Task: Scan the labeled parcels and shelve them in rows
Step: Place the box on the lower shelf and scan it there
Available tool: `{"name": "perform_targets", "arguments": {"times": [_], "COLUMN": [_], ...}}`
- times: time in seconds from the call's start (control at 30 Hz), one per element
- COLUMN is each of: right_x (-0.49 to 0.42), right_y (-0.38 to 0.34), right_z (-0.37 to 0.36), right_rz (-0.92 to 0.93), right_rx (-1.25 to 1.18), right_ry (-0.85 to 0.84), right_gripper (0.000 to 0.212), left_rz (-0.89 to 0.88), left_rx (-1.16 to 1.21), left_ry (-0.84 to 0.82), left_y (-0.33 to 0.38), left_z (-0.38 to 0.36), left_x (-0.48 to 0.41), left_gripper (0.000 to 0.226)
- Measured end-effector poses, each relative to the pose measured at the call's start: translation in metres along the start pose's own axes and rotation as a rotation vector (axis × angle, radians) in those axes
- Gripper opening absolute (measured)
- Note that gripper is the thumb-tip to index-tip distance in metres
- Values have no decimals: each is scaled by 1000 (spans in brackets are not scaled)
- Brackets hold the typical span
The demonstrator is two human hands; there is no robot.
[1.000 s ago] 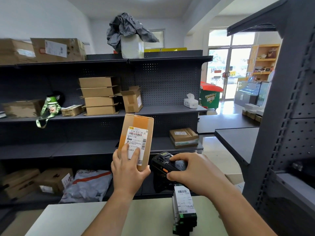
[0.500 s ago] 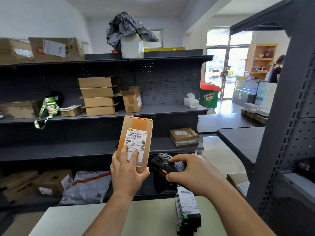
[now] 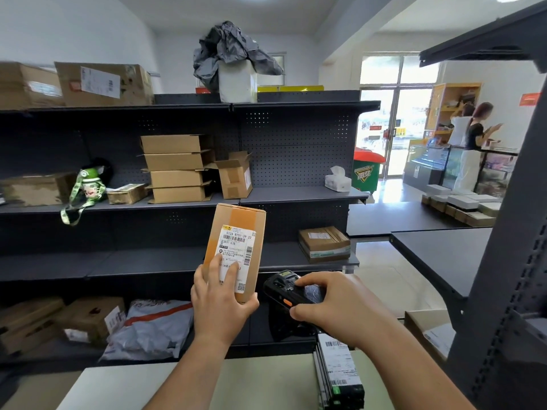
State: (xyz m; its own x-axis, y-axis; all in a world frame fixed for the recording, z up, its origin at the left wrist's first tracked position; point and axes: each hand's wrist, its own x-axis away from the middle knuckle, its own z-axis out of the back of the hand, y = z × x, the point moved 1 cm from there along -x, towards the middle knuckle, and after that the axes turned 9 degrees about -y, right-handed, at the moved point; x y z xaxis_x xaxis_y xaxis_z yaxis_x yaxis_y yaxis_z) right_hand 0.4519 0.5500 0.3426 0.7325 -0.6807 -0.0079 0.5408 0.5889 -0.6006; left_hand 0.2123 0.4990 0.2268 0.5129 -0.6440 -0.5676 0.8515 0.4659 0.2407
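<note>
My left hand [image 3: 220, 303] grips the lower end of a tall brown parcel [image 3: 236, 232], held upright with its white barcode label facing me. Just to its right, my right hand [image 3: 334, 306] holds a black handheld scanner [image 3: 282, 287] with an orange side button, its head level with the parcel's bottom corner. A stack of dark labeled parcels [image 3: 339, 377] stands on the pale table [image 3: 207, 386] under my right forearm. In front of me is a dark metal shelf unit [image 3: 296, 196] with a taped brown box [image 3: 324, 244] on its lower right board.
Stacked flat cartons [image 3: 176, 168], an open carton [image 3: 235, 176], a tissue box [image 3: 337, 180] and a green lanyard toy [image 3: 85, 184] sit on the middle shelf. Grey mailer bag [image 3: 154, 327] and boxes lie on the bottom shelf. Another rack upright [image 3: 503, 261] stands right. Two people [image 3: 470, 143] stand at a far counter.
The parcel and scanner keep nearly the same pose. My view has shifted slightly, and the people at the far counter have come into sight.
</note>
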Motion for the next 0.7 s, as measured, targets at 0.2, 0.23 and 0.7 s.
{"name": "perform_targets", "arguments": {"times": [0.2, 0.23, 0.7], "right_x": [-6, -6, 8], "right_y": [-9, -10, 0], "right_z": [-4, -5, -6], "right_rz": [12, 13, 29], "right_rx": [-17, -19, -31], "right_ry": [5, 3, -13], "right_gripper": [49, 48, 47], "left_rz": [-6, -5, 6], "left_rx": [19, 19, -22], "left_ry": [6, 5, 5], "left_y": [-9, -10, -5], "left_z": [1, 1, 8], "left_x": [-8, -9, 11], "left_gripper": [73, 73, 73]}}
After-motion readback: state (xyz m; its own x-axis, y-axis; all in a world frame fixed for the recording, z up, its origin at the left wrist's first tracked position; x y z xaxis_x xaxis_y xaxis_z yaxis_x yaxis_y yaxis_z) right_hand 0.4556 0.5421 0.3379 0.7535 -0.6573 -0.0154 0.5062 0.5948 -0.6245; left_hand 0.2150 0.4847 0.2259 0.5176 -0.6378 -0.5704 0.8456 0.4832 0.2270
